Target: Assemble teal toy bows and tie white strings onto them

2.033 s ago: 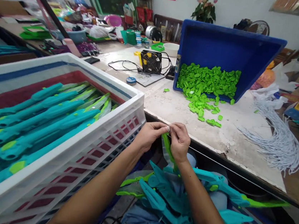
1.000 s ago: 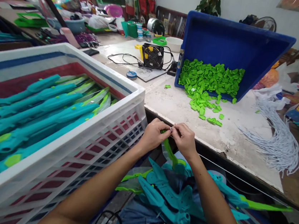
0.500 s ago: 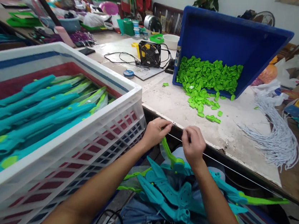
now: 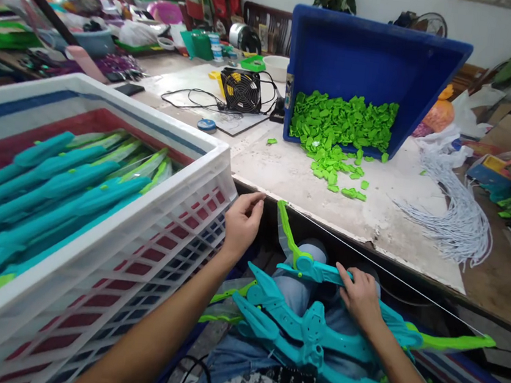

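Our right hand (image 4: 358, 295) grips a bow (image 4: 322, 272) above our lap (image 4: 231, 361), its string (image 4: 411, 286) already spanning tip to tip; whether the bows beneath (image 4: 314, 327) are strung, we cannot tell. Beside the crate (image 4: 221, 150), our left hand (image 4: 242, 227) curls loosely, seemingly empty.

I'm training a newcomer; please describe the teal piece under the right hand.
Find the table, then the lap below it. The right hand touches the teal piece. Among its neighbours, it lies nearest the table, white cord spanning its green tips.
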`<state>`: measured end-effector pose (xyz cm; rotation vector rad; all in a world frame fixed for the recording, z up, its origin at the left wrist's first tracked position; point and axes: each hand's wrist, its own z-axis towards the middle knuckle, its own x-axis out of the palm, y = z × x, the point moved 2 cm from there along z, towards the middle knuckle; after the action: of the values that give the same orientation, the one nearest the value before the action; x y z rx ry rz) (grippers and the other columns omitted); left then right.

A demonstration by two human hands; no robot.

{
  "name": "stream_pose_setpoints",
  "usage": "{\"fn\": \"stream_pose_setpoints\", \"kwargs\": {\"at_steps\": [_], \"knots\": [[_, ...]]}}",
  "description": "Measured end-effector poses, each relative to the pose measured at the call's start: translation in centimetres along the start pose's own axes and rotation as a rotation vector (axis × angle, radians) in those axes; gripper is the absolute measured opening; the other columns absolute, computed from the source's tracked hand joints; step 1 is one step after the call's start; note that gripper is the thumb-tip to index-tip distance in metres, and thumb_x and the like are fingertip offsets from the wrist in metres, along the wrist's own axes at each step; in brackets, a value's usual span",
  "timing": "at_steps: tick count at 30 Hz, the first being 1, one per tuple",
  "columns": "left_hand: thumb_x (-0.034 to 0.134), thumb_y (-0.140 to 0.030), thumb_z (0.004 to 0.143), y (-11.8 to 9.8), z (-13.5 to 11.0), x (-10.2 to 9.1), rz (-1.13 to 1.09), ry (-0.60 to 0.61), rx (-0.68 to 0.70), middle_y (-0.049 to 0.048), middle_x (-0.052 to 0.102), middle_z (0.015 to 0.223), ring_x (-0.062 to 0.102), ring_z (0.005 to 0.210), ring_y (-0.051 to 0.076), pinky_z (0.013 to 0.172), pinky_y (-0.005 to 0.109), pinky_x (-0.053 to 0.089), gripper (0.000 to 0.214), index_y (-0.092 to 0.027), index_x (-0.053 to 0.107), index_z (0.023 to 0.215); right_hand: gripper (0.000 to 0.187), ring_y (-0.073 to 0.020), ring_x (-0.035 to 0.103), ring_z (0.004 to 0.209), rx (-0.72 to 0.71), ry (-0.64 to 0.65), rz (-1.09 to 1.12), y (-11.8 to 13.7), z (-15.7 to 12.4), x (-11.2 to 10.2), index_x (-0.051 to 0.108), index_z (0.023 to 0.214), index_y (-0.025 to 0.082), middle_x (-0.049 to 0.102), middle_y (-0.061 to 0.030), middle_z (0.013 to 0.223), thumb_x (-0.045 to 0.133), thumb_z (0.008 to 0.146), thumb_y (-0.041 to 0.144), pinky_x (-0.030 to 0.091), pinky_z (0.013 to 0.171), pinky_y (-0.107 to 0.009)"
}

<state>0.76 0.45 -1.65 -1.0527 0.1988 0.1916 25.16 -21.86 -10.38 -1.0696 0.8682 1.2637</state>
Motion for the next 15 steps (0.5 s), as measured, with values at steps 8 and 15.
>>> {"fn": "stream_pose_setpoints", "kwargs": {"at_steps": [8,15], "knots": [[0.055,-0.025,0.083,-5.7,-9.2,4.0,0.413,0.766,0.666,0.0169,0.053,0.134,0.043,0.131,0.033,0.112,0.046,0.034,0.053,-0.009,0.049,0.133,0.045,-0.0225,0.055,0.084,-0.012,-0.120,-0.075,1.4,2.0,-4.2,0.054,0.132,0.017,0.062,-0.0112,0.097,0.050,0.087,0.018,0.036,0.074,-0.035],[0.044,-0.033,0.094,-10.8,-3.6,3.4,0.697,0.613,0.784,0.0085,0.062,0.094,0.062,0.092,0.024,0.087,0.038,0.048,0.040,-0.021,0.055,0.131,0.058,-0.0280,0.063,0.093,-0.217,-0.490,0.030,1.7,9.2,-12.0,0.031,0.147,0.015,0.066,-0.0148,0.110,0.049,0.094,0.029,0.041,0.084,-0.043]]}}
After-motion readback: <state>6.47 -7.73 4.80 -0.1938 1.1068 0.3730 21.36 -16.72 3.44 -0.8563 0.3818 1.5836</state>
